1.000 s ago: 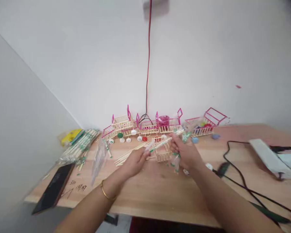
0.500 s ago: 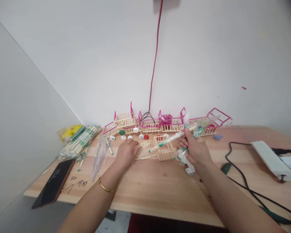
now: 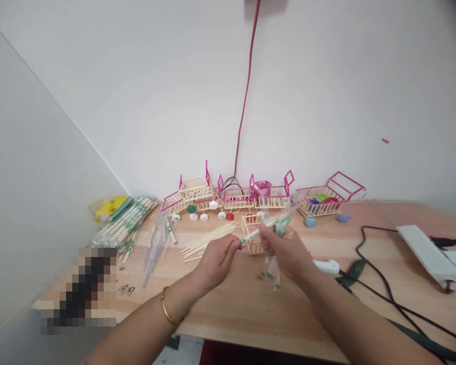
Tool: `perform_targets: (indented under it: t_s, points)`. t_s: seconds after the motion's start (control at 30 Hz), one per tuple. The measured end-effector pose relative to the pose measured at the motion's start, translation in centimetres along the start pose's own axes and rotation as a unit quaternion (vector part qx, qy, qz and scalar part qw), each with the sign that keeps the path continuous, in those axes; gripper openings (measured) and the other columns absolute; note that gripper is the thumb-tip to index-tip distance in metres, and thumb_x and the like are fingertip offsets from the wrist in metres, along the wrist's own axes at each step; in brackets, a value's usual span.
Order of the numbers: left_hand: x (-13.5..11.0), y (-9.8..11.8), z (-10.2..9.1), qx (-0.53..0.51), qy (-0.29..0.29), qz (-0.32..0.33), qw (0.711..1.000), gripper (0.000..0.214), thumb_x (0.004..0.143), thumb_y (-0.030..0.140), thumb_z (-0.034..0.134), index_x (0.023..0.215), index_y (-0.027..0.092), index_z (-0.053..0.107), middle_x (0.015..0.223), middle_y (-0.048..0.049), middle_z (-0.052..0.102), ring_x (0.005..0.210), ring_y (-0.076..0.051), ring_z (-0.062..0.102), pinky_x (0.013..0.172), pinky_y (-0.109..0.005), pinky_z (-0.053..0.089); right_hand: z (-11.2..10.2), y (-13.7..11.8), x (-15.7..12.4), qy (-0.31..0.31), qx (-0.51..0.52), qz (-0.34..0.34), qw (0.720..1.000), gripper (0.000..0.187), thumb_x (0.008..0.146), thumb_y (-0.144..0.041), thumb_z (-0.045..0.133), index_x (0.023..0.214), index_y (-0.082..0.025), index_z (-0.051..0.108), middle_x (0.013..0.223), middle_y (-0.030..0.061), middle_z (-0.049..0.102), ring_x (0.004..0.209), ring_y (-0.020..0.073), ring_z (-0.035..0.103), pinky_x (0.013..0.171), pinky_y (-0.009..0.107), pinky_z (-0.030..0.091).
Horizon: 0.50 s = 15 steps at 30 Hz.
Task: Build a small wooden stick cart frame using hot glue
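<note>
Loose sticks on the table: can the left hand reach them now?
Likely yes: the loose sticks lie just beyond the left hand, nothing between. But it pinches the wrapped stick, so release first.

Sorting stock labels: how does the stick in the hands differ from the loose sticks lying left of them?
The held stick sits in a clear wrapper with green print; the loose sticks are bare wood. The held stick is raised, tilted, between the left hand and the right hand; the loose sticks lie flat, untouched. Both are thin and pale.
</note>
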<state>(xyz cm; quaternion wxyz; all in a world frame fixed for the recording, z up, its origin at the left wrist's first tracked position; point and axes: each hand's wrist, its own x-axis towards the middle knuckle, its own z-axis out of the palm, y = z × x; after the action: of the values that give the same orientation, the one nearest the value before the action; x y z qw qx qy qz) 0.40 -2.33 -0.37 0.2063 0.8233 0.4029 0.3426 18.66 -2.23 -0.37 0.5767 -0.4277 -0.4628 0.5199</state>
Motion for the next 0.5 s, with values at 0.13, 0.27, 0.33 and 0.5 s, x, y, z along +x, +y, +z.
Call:
perform_targets:
  t_s: [0.13, 0.27, 0.33, 0.5]
  points:
    - [-0.1, 0.4, 0.4, -0.047, -0.003, 0.016, 0.999, 0.036, 0.096, 0.036, 0.031, 0.089, 0.016, 0.059, 0.084, -0.0058, 0.065, 0.079, -0.015, 0.059, 0.073, -0.025, 0.041, 1.3, 0.8, -1.0, -0.064, -0.092, 0.018, 0.993, 0.038, 0.072, -0.05, 0.068, 0.059, -0.018, 0.051, 0.05, -0.0059, 0.037, 0.049, 0.009, 0.032, 0.048, 0.025, 0.025]
    - [0.1, 0.8, 0.6, -0.11, -0.021, 0.005, 0.994, 0.038, 0.096, 0.039, 0.03, 0.088, 0.016, 0.059, 0.076, -0.0036, 0.062, 0.071, -0.013, 0.056, 0.068, -0.024, 0.041, 1.7, 1.0, -1.1, -0.072, -0.027, 0.012, 0.997, 0.038, 0.076, -0.053, 0.063, 0.065, -0.018, 0.053, 0.052, -0.0067, 0.034, 0.05, 0.0088, 0.029, 0.049, 0.025, 0.025]
    - [0.2, 0.6, 0.4, -0.141, -0.043, -0.012, 0.989, 0.043, 0.095, 0.043, 0.031, 0.082, 0.015, 0.06, 0.067, -0.0017, 0.057, 0.064, -0.012, 0.052, 0.064, -0.024, 0.04, 1.4, 0.7, -1.0, -0.083, 0.011, 0.014, 0.996, 0.038, 0.079, -0.056, 0.058, 0.072, -0.019, 0.054, 0.054, -0.0067, 0.034, 0.051, 0.0092, 0.031, 0.05, 0.024, 0.027]
    - [0.9, -0.4, -0.2, -0.321, 0.054, -0.114, 0.939, 0.046, 0.089, 0.053, 0.041, 0.089, 0.012, 0.062, 0.064, 0.0004, 0.05, 0.055, -0.009, 0.046, 0.055, -0.023, 0.04, 0.3, -0.4, -1.2, -0.191, -0.097, 0.024, 0.977, 0.046, 0.088, -0.058, 0.041, 0.068, -0.018, 0.053, 0.061, -0.0022, 0.049, 0.054, 0.01, 0.039, 0.053, 0.023, 0.032]
